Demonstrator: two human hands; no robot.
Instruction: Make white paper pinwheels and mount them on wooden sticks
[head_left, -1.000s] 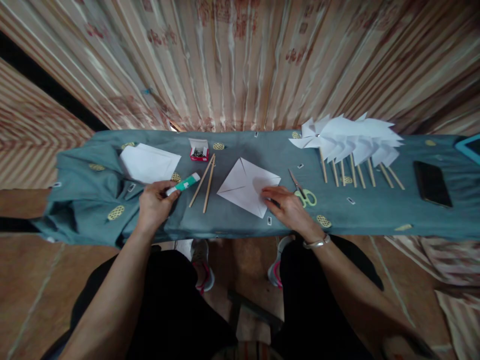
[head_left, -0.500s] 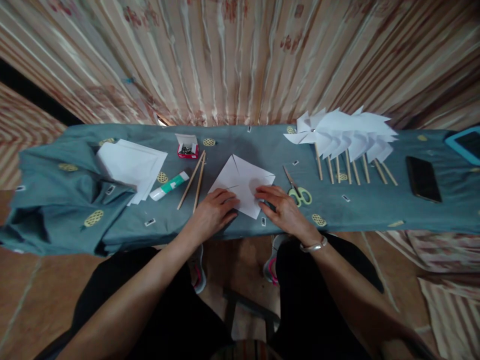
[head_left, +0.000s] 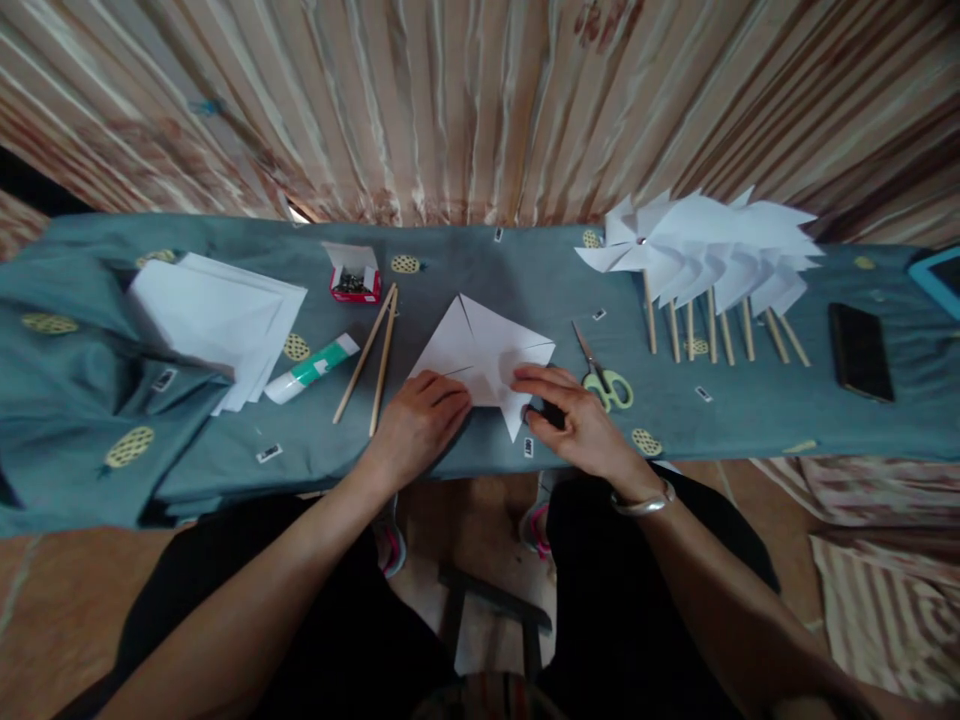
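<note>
A square sheet of white paper (head_left: 487, 350) with slits cut in from its corners lies in front of me. My left hand (head_left: 426, 415) is closed on its near left side, fingers bent together over the edge, and the fold there is partly hidden. On the paper's right side, my right hand (head_left: 566, 410) rests with fingers stretched out and thumb apart, fingertips touching the sheet. Just right of that hand lie scissors (head_left: 609, 386) with light green handles. Two wooden sticks (head_left: 382, 360) lie left of the paper.
Further left are a glue stick (head_left: 313, 368), a small open red box (head_left: 355, 284) of metal pins and stacked white sheets (head_left: 217, 320). On the right, several paper pinwheels (head_left: 720, 250) on sticks overlap near a black phone (head_left: 861, 352). A patterned cloth (head_left: 465, 250) covers the narrow table.
The near left edge of the paper has been bent up and inward under my left hand, leaving a pointed corner near me. The view has shifted slightly.
</note>
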